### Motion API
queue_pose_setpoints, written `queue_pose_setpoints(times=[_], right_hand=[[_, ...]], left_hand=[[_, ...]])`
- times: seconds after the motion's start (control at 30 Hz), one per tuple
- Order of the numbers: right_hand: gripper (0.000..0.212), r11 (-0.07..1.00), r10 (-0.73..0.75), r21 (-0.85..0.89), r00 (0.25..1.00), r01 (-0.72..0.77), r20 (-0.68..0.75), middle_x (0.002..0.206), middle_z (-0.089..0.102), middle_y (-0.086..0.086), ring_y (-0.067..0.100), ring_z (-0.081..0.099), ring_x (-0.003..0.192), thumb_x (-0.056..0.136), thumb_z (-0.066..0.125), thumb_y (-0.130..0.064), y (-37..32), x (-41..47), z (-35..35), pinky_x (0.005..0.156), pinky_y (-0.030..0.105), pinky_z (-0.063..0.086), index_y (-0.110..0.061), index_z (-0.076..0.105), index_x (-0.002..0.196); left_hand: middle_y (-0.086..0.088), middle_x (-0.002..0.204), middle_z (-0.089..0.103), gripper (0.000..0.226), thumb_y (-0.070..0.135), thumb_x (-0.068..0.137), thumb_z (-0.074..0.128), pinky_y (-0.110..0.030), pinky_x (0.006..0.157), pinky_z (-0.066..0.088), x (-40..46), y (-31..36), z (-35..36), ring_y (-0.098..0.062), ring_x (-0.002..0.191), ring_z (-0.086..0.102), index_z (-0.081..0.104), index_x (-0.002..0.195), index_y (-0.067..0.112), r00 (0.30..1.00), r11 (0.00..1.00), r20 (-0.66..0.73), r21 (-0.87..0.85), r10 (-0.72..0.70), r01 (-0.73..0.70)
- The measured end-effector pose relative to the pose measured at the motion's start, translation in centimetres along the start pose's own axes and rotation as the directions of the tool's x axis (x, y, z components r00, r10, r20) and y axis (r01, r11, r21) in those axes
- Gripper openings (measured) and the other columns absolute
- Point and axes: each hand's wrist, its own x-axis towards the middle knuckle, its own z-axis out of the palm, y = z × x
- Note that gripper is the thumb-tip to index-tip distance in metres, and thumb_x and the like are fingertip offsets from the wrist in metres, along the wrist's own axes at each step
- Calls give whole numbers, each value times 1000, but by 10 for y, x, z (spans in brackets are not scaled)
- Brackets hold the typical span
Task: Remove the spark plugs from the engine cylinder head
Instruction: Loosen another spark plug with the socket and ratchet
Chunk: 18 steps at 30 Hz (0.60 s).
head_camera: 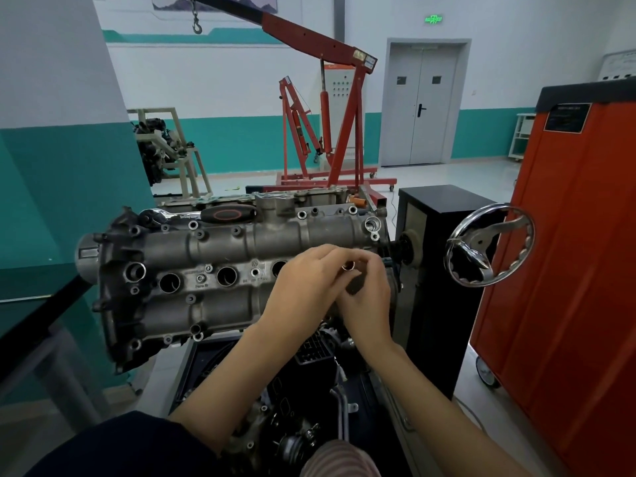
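Both hands are meeting at centre frame over the right-hand spark plug well of the engine cylinder head [220,280], which is sitting on its stand at centre left. The left hand [304,287] and right hand [366,297] are pinching a small metal socket-like piece [348,266] between their fingertips. Three wells are standing open to the left; no plug is visible. Keeping the piece square to the bore should help. The ratchet [203,215] is resting on the head's far edge.

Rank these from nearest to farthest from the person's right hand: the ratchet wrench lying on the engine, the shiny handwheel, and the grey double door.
1. Handwheel, just to the right of the right hand.
2. Ratchet wrench, up left on the cylinder head.
3. Grey double door, on the back wall.
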Motion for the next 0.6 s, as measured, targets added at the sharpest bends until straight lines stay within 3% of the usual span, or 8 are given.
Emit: queue_pose_setpoints(times=[0.13,0.27,0.33,0.4,0.5,0.6], right_hand=[[23,998,-44,-40,998,43,-39,77,55,-15,-2,52,73,81,62,-3,1,0,-3,64,10,38,-25,56,81],[16,991,-104,-84,994,100,-45,89,62,-11,10,60,84,91,55,-7,7,-6,-9,76,32,50,-12,65,102],[19,988,-112,-102,994,112,4,90,60,-9,14,59,85,90,57,-9,7,-7,-6,77,37,50,-10,62,108],[24,986,-113,-117,992,119,58,94,59,-6,15,56,87,86,62,-13,5,-7,-1,77,35,47,-11,58,109],[13,996,-13,-93,1000,13,-3,86,54,-6,7,51,77,79,64,-14,2,1,5,67,28,41,-18,54,86],[26,999,16,-33,1000,-16,-11,74,54,-14,-2,52,69,77,58,-7,0,9,-1,61,13,37,-31,51,74]], left_hand=[[-7,87,64,16,16,83,70,-39,65,53,1,1,0,-22,79,63,65,92,3,999,1000,-40,26,-14,15],[-8,106,67,25,7,85,66,-28,83,51,-1,-3,0,-23,96,65,66,110,2,994,991,9,82,106,-106],[-8,110,67,27,5,87,63,-30,83,52,-1,-4,1,-23,99,65,66,113,3,993,990,22,73,116,-117],[-7,102,69,22,8,85,64,-35,76,56,-1,-2,1,-22,92,67,68,106,4,998,998,-13,20,57,-57],[-5,86,68,15,17,82,70,-36,63,55,2,0,2,-21,76,66,69,92,6,999,1000,-43,12,-12,12],[-6,86,67,16,16,80,73,-32,64,53,3,-2,0,-22,75,65,68,92,5,998,998,-35,44,43,-41]])
